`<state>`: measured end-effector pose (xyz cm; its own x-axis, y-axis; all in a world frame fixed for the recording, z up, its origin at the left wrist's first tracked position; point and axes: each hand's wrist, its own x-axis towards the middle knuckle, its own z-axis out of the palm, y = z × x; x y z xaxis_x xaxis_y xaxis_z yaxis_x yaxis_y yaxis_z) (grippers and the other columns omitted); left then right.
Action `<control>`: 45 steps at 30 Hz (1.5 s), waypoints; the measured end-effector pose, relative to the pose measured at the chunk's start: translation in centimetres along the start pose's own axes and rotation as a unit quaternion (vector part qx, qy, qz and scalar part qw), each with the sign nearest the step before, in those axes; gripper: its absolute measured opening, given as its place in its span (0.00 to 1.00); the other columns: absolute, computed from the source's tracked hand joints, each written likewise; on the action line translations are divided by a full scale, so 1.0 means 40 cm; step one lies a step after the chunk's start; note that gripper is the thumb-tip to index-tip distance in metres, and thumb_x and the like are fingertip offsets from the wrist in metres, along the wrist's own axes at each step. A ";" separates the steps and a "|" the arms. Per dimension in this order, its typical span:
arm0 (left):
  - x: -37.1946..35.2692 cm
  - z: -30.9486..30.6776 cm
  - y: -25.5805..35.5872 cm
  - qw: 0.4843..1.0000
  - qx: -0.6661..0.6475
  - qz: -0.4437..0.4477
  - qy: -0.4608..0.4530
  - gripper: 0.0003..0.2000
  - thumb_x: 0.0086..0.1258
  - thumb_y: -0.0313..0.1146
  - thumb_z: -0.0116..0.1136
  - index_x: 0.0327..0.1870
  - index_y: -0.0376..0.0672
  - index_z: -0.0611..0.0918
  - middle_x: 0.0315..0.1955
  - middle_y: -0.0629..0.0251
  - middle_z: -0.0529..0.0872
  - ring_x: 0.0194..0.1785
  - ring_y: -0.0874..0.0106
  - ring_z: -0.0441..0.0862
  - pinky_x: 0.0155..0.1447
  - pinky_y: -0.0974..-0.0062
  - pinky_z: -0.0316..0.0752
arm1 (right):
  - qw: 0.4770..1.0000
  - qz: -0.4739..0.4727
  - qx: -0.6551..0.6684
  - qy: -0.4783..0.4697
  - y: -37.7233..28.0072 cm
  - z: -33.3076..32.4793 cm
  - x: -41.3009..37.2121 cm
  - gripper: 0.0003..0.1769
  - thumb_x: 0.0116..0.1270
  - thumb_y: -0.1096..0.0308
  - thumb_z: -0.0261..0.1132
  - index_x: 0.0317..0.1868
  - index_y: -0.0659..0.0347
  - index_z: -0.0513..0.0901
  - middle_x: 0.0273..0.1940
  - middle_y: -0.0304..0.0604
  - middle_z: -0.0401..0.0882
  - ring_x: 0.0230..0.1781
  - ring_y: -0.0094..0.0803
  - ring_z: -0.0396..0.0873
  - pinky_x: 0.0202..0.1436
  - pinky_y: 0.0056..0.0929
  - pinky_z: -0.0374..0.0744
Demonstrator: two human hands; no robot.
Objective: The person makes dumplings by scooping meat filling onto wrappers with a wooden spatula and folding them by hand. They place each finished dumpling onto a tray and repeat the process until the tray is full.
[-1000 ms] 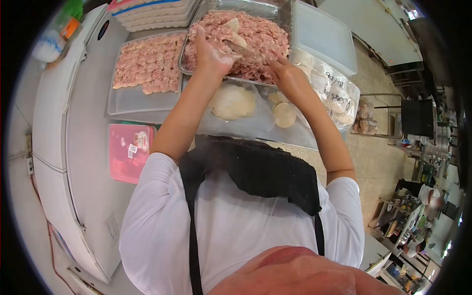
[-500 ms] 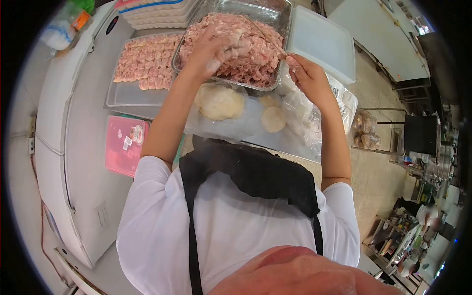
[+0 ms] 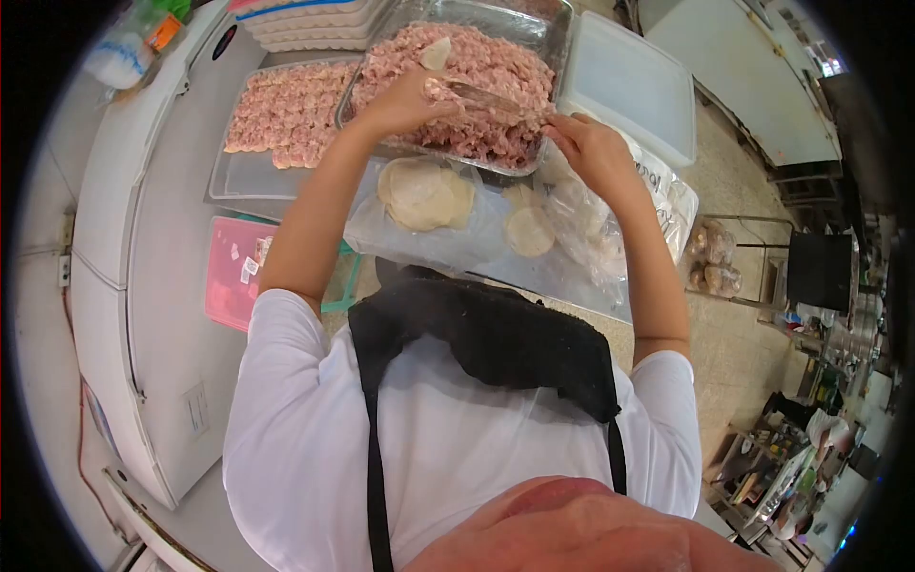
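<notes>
My left hand (image 3: 405,105) is curled around a round dough wrapper (image 3: 436,53), whose pale edge sticks up past the fingers. My right hand (image 3: 593,151) grips the handle end of a narrow flat spatula (image 3: 488,98). Its blade reaches left to my left hand, just over the ground meat (image 3: 496,57). That pink meat is heaped in a metal tray (image 3: 519,172). Below the tray lie a stack of round dough wrappers (image 3: 426,195) on plastic and a loose wrapper (image 3: 530,233). Rows of filled dumplings (image 3: 291,110) sit in a clear tray (image 3: 253,191) at left.
A translucent lidded container (image 3: 634,86) stands right of the meat, with crumpled plastic bags (image 3: 581,214) nearer me. Stacked white trays (image 3: 310,29) are at upper left. A pink lid (image 3: 227,276) lies low at left. Shelving and another person's blurred shape are far right.
The spatula has swung down from the meat's upper part to my left hand. My left hand has turned and closed, and the wrapper's edge now shows above it.
</notes>
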<state>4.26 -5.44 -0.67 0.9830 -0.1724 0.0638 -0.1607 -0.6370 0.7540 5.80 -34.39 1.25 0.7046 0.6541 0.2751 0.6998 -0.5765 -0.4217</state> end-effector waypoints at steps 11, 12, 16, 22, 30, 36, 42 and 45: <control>-0.051 -0.016 0.019 0.995 0.023 0.047 0.086 0.32 0.54 0.44 0.69 0.60 0.42 0.75 0.48 0.55 0.83 0.44 0.66 0.82 0.52 0.70 0.75 | 0.989 0.122 -0.045 -0.067 0.028 -0.004 -0.026 0.19 0.70 0.57 0.56 0.50 0.62 0.82 0.41 0.56 0.83 0.44 0.51 0.81 0.47 0.41 0.78; -0.054 -0.026 0.033 0.992 0.019 0.085 0.090 0.32 0.54 0.44 0.69 0.60 0.42 0.74 0.48 0.55 0.83 0.44 0.66 0.82 0.52 0.70 0.75 | 0.991 0.125 0.013 -0.036 0.017 -0.023 -0.034 0.19 0.70 0.56 0.57 0.51 0.62 0.82 0.42 0.56 0.82 0.45 0.51 0.81 0.48 0.40 0.78; -0.062 -0.045 0.065 0.995 -0.029 0.096 0.005 0.32 0.53 0.42 0.70 0.61 0.43 0.75 0.45 0.58 0.83 0.44 0.67 0.82 0.51 0.71 0.75 | 0.985 0.060 0.162 -0.029 -0.071 -0.005 -0.026 0.20 0.70 0.58 0.59 0.52 0.65 0.80 0.45 0.57 0.82 0.46 0.49 0.82 0.49 0.34 0.77; -0.049 -0.021 -0.042 0.994 -0.099 -0.040 -0.030 0.31 0.53 0.44 0.71 0.57 0.39 0.77 0.46 0.55 0.83 0.49 0.63 0.80 0.55 0.69 0.73 | 0.996 0.031 -0.080 0.001 -0.121 -0.047 0.006 0.15 0.68 0.59 0.61 0.46 0.60 0.83 0.32 0.49 0.78 0.33 0.50 0.78 0.38 0.41 0.77; -0.114 -0.090 -0.058 0.995 -0.045 0.082 0.035 0.33 0.52 0.48 0.72 0.56 0.37 0.77 0.50 0.51 0.81 0.53 0.59 0.78 0.58 0.66 0.71 | 0.990 0.094 0.099 -0.037 -0.221 -0.069 0.003 0.19 0.69 0.65 0.60 0.55 0.67 0.77 0.47 0.54 0.82 0.45 0.41 0.82 0.48 0.31 0.77; -0.205 -0.208 -0.093 0.989 -0.016 0.109 0.097 0.24 0.55 0.41 0.71 0.50 0.38 0.80 0.45 0.57 0.84 0.48 0.64 0.80 0.58 0.70 0.70 | 0.995 0.050 0.077 -0.045 -0.348 0.080 0.041 0.19 0.71 0.67 0.55 0.57 0.70 0.74 0.50 0.58 0.79 0.50 0.47 0.80 0.54 0.35 0.74; -0.349 -0.340 -0.336 0.999 0.015 -0.008 0.038 0.30 0.51 0.45 0.71 0.55 0.40 0.78 0.42 0.56 0.84 0.45 0.67 0.80 0.51 0.70 0.74 | 0.935 0.223 0.272 0.039 -0.390 0.190 -0.028 0.20 0.73 0.59 0.57 0.55 0.66 0.78 0.33 0.38 0.79 0.31 0.22 0.75 0.35 0.21 0.74; -0.400 -0.276 -0.462 0.999 0.040 -0.013 0.024 0.26 0.49 0.40 0.70 0.50 0.39 0.79 0.43 0.54 0.82 0.48 0.61 0.79 0.53 0.66 0.73 | 0.879 0.294 0.373 0.035 -0.438 0.208 -0.088 0.19 0.74 0.59 0.55 0.57 0.61 0.77 0.21 0.24 0.62 0.18 0.12 0.57 0.20 0.14 0.55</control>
<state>-7.50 17.40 -8.41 0.9899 -0.1188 0.0777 -0.1389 -0.6988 0.7017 -9.89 -22.52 0.49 0.9428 0.3033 -0.1384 -0.0414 -0.3055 -0.9513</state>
